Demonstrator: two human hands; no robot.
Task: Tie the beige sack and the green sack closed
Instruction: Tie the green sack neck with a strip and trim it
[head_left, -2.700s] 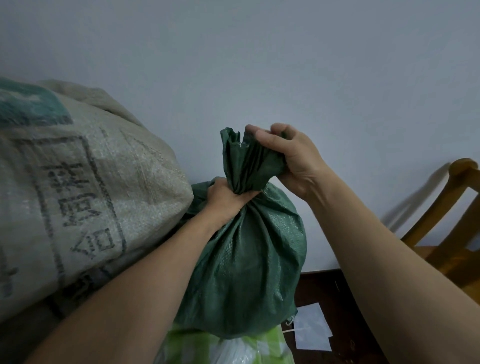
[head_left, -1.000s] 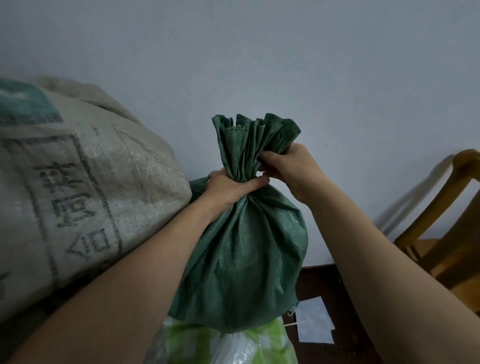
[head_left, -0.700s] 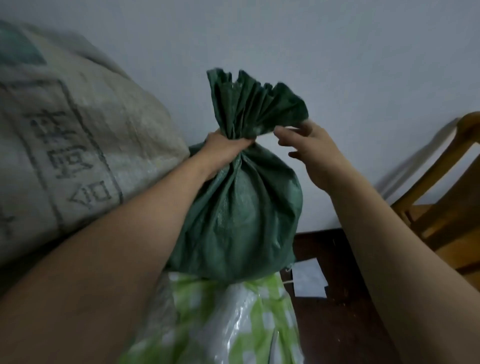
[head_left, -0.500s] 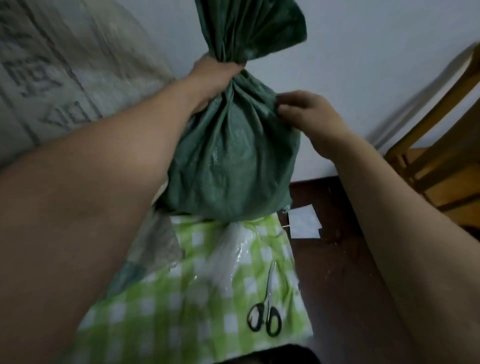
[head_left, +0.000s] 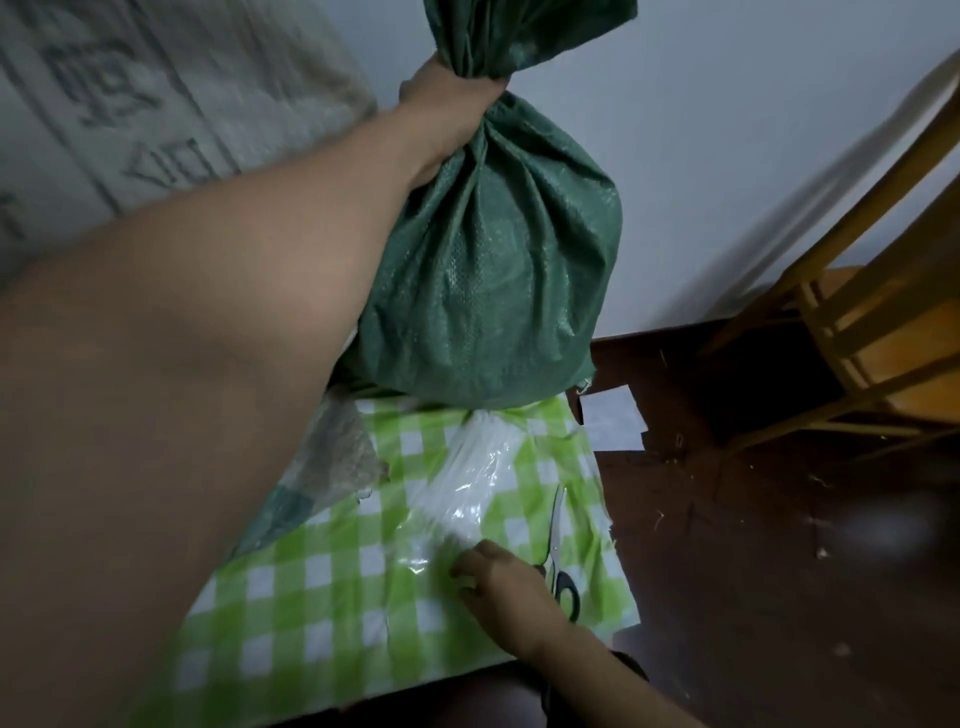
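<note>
Below the green sack (head_left: 493, 270), the right hand (head_left: 498, 587) lay on the checked cloth (head_left: 311, 597) beside scissors (head_left: 569, 597), its grip perhaps curled, too blurred to tell. The left hand (head_left: 447, 109) kept no slack, its grip clenched round the green sack's neck; the beige sack (head_left: 156, 104) stood left of it.

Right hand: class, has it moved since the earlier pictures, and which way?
Yes. The right hand has left the neck of the green sack, which the left hand grips, and dropped to the green checked cloth beside the scissors.
</note>
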